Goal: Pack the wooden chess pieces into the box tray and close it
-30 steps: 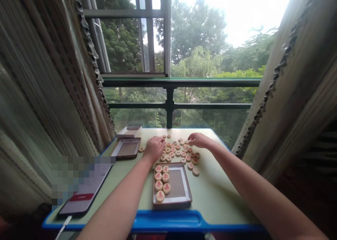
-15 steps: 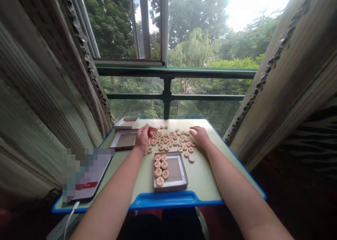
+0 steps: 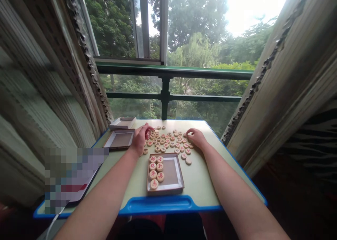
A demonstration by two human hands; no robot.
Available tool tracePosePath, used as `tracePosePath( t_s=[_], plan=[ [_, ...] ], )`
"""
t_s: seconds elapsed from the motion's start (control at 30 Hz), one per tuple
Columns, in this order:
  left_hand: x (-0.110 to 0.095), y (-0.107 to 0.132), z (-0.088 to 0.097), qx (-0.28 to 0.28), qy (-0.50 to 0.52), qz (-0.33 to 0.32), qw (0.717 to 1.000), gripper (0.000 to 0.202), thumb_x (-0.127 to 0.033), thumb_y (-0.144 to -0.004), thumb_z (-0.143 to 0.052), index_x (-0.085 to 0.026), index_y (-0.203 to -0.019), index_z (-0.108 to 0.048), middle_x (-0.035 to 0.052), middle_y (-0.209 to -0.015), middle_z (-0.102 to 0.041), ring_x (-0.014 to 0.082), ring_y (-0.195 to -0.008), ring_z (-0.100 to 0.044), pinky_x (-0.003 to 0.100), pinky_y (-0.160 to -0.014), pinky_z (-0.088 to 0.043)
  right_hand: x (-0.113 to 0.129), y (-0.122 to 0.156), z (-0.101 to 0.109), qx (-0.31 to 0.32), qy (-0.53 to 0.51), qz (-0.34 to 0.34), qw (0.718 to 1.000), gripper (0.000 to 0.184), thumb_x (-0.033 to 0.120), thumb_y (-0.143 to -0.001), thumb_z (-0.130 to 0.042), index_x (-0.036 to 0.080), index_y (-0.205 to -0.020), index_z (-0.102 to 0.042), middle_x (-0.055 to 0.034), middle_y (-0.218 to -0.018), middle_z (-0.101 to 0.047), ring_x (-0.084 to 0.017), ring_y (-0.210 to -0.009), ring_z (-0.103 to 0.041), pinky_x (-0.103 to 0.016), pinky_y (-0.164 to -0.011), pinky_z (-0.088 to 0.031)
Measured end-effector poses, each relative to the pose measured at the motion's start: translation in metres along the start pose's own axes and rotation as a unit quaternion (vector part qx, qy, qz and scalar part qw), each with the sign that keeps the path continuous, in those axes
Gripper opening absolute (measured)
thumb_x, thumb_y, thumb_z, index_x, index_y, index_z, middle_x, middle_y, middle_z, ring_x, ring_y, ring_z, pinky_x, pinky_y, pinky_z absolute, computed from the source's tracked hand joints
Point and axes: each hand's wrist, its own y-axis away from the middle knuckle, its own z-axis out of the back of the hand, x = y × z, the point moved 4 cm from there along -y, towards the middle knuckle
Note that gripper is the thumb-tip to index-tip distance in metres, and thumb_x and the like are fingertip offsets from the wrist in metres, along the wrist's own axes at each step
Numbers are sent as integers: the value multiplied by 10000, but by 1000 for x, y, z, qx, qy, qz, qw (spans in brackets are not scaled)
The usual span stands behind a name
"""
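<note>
Many round wooden Chinese chess pieces (image 3: 162, 141), with red or dark characters, lie loosely spread between my hands. My left hand (image 3: 140, 137) is at the left edge of the spread, its fingers curled inward; whatever they hold, if anything, is hidden. At the right edge, my right hand (image 3: 197, 138) has its thumb and forefinger drawn together on a Chinese chess piece (image 3: 185, 135). Nearer to me stands a shallow open box (image 3: 179, 189), with several red-marked pieces (image 3: 153, 175) in two columns along its left side.
Another shallow box (image 3: 119, 139) and a white-sided tray (image 3: 122, 122) are at the table's back left. A tablet-like device (image 3: 79, 184), partly pixelated, lies at the left with a white cable (image 3: 54, 219). The table (image 3: 202, 184) has a blue rim and stands by a railed window.
My right hand has moved slightly inward, and its fingers have come together at a piece. My left hand stays curled at the left. The view has shifted a little.
</note>
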Motion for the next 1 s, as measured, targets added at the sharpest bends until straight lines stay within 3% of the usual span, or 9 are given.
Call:
tracePosePath(
  t_s=[0.17, 0.27, 0.37, 0.47, 0.57, 0.67, 0.83, 1.0],
  plan=[
    [3, -1, 2, -6, -5, 25, 1000, 356, -467, -738, -516, -140, -641, -617, -46, -437, -364, 64, -391, -341, 208, -400, -286, 18, 3, 0, -6, 15, 38, 999, 219, 130, -730, -497, 177, -812, -695, -52, -990, -652, -167, -938, -535, -253, -866, -380],
    [3, -2, 2, -6, -9, 21, 1000, 345, -461, -725, -533, -137, -649, -624, -40, -439, -378, 66, -397, -350, 204, -395, -281, 39, 6, -6, 16, 46, 83, 995, 286, 231, -756, -534, 234, -1009, -668, -16, -1082, -642, -201, -1007, -475, -274, -869, -367],
    [3, -2, 1, -2, -32, 7, 999, 361, -473, -732, -524, -137, -647, -627, -34, -435, -388, 73, -397, -354, 207, -395, -281, 54, 9, -15, 51, 111, 119, 985, 277, 374, -824, -481, 262, -968, -691, -5, -1084, -655, -211, -928, -477, -296, -834, -363],
    [6, -4, 4, -23, -88, -17, 996, 388, -494, -731, -529, -134, -637, -640, -4, -484, -487, 91, -450, -424, 210, -428, -324, 56, 8, -15, 50, 142, 113, 982, 310, 434, -837, -462, 262, -919, -706, -10, -1040, -673, -217, -905, -474, -292, -789, -367],
    [8, -7, 7, -25, -156, -34, 987, 371, -492, -687, -597, -130, -696, -676, 58, -700, -652, 158, -679, -565, 235, -583, -425, 54, 6, -14, 43, 144, 108, 983, 273, 417, -815, -508, 255, -900, -711, -27, -985, -683, -221, -906, -482, -286, -757, -375],
    [10, -10, 12, -28, -188, -28, 981, 399, -509, -677, -607, -127, -754, -693, 90, -835, -689, 213, -830, -591, 279, -696, -444, 56, 5, -14, 45, 133, 111, 984, 250, 391, -799, -543, 248, -906, -718, -55, -879, -682, -212, -905, -507, -275, -748, -384],
    [10, -10, 15, -33, -193, -21, 980, 397, -511, -698, -583, -131, -728, -696, 87, -797, -691, 213, -815, -600, 278, -683, -446, 59, 5, -16, 45, 132, 102, 985, 257, 392, -789, -573, 249, -949, -714, -75, -803, -655, -213, -900, -542, -269, -744, -401],
    [16, -16, 21, -45, -216, -22, 975, 415, -522, -708, -561, -132, -736, -700, 80, -760, -684, 197, -746, -594, 261, -607, -432, 61, 6, -17, 40, 108, 125, 985, 276, 317, -834, -523, 240, -1055, -669, -76, -877, -645, -194, -899, -565, -248, -773, -397]
  ],
)
